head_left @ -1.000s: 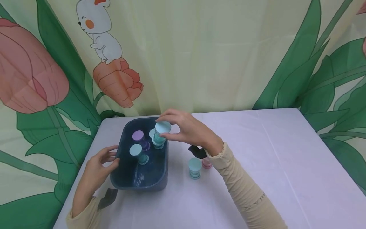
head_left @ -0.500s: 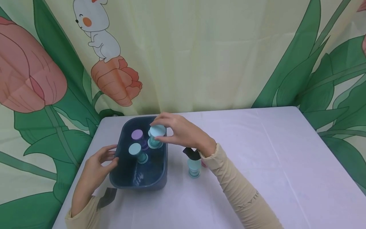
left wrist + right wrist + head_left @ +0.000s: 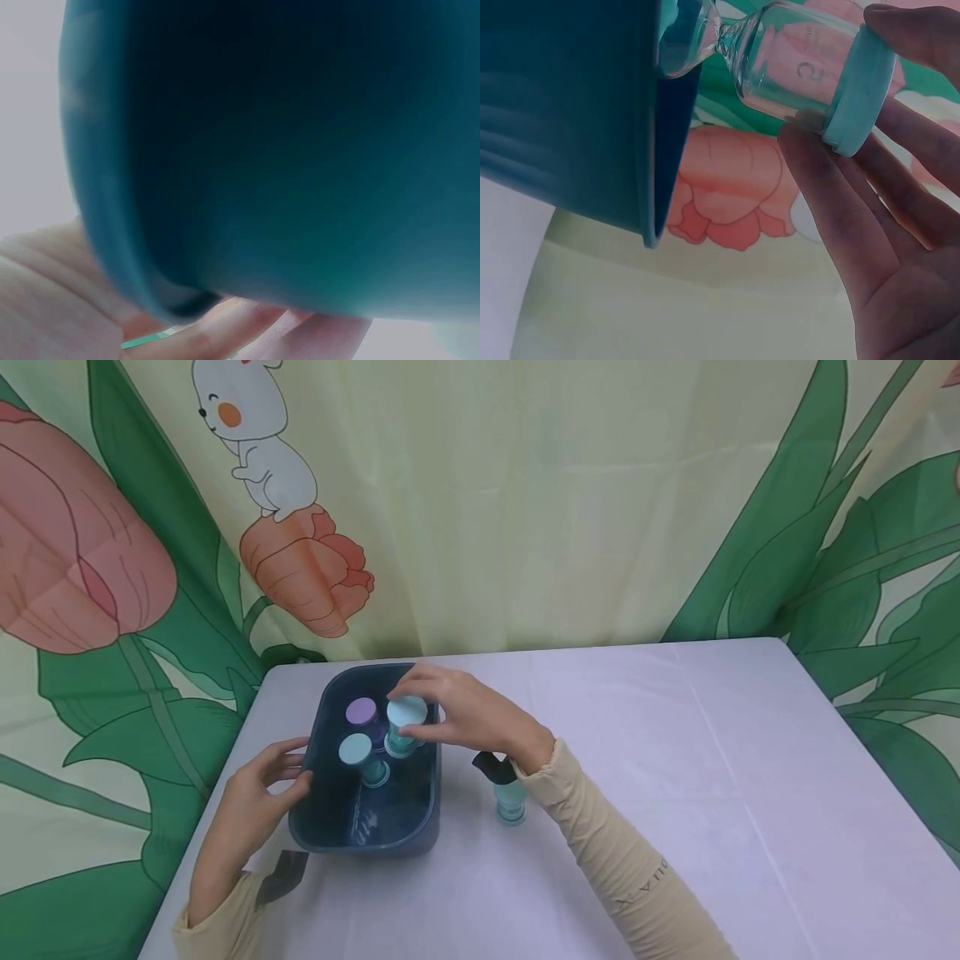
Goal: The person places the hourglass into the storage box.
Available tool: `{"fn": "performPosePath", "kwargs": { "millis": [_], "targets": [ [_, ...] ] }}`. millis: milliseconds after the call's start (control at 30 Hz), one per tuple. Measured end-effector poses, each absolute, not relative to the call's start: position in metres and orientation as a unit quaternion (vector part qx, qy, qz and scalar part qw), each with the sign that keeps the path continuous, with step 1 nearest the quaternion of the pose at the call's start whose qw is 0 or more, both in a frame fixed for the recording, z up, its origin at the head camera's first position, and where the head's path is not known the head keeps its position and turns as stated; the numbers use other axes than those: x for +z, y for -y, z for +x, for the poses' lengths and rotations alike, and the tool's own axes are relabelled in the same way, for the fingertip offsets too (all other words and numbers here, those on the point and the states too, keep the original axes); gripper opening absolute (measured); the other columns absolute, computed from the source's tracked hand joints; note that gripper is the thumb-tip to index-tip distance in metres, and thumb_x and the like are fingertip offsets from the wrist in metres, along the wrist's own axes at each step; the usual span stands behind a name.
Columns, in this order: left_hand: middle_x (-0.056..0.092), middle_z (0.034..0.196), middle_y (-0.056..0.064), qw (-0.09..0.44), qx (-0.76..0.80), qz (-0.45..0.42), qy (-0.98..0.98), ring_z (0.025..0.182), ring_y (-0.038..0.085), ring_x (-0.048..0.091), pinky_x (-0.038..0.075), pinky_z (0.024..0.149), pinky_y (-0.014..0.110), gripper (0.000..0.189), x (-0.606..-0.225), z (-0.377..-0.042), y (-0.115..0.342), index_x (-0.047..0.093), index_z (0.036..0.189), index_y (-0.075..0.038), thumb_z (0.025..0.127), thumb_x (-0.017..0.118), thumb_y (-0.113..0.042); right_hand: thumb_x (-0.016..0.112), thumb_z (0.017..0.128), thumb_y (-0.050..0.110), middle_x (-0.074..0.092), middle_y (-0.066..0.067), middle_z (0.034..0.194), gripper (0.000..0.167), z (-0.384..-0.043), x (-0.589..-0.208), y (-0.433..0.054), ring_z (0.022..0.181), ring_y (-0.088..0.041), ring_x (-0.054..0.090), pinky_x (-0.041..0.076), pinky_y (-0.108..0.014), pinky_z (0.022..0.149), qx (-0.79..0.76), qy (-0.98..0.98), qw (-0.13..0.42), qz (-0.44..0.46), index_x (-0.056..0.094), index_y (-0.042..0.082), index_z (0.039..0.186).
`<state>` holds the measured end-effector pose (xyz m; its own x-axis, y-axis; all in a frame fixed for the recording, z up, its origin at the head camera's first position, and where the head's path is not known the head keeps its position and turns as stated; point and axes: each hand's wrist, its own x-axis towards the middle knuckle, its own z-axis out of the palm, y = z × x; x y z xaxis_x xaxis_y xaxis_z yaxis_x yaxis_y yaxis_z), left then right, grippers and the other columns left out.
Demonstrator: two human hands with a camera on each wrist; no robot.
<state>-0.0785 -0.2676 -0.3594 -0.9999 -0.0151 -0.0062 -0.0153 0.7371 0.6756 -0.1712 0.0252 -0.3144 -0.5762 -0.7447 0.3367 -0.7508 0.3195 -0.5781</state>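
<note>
My right hand (image 3: 472,710) pinches an hourglass (image 3: 407,713) by its light-teal cap, thumb on one side and fingers on the other. In the right wrist view its clear glass bulb (image 3: 802,60) bears a "5", and its lower end dips behind the rim of the dark blue bin (image 3: 649,172). Inside the bin stand a purple hourglass (image 3: 362,712) and a light-blue one (image 3: 356,750). With fairly relaxed fingers my left hand (image 3: 258,797) rests against the bin's left outer side. In the left wrist view the bin wall (image 3: 300,187) hides most of that hand.
Right of the bin, another teal hourglass (image 3: 511,802) stands on the white-covered table (image 3: 675,760), partly behind the right wrist's black strap (image 3: 495,768). A curtain (image 3: 525,510) printed with flowers and a rabbit hangs behind the table.
My right hand has moved left and lowered the hourglass into the bin. The pink hourglass on the table has become hidden behind my right arm. My left hand stays at the bin's side.
</note>
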Motion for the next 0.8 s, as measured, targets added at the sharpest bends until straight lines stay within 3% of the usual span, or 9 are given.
{"fn": "performPosePath", "kwargs": {
  "millis": [233, 800],
  "targets": [
    [0.062, 0.129, 0.026, -0.002, 0.361, -0.006, -0.932, 0.118, 0.044, 0.060, 0.053, 0.091, 0.059, 0.051, -0.360, -0.079, 0.268, 0.047, 0.144, -0.004, 0.096, 0.062, -0.015, 0.078, 0.086, 0.017, 0.063, -0.004, 0.119, 0.038, -0.174, -0.322, -0.021, 0.104, -0.013, 0.061, 0.054, -0.024, 0.093, 0.350, 0.818, -0.009, 0.456, 0.068, 0.006, 0.121],
    [0.061, 0.129, 0.027, 0.006, 0.360, -0.016, -0.933, 0.120, 0.045, 0.058, 0.052, 0.092, 0.060, 0.052, -0.360, -0.079, 0.268, 0.046, 0.145, -0.005, 0.097, 0.061, -0.016, 0.076, 0.088, 0.020, 0.061, -0.007, 0.125, 0.040, -0.179, -0.338, -0.008, 0.110, -0.018, 0.061, 0.055, -0.030, 0.095, 0.324, 0.835, -0.059, 0.442, 0.067, 0.007, 0.125]
  ]
}}
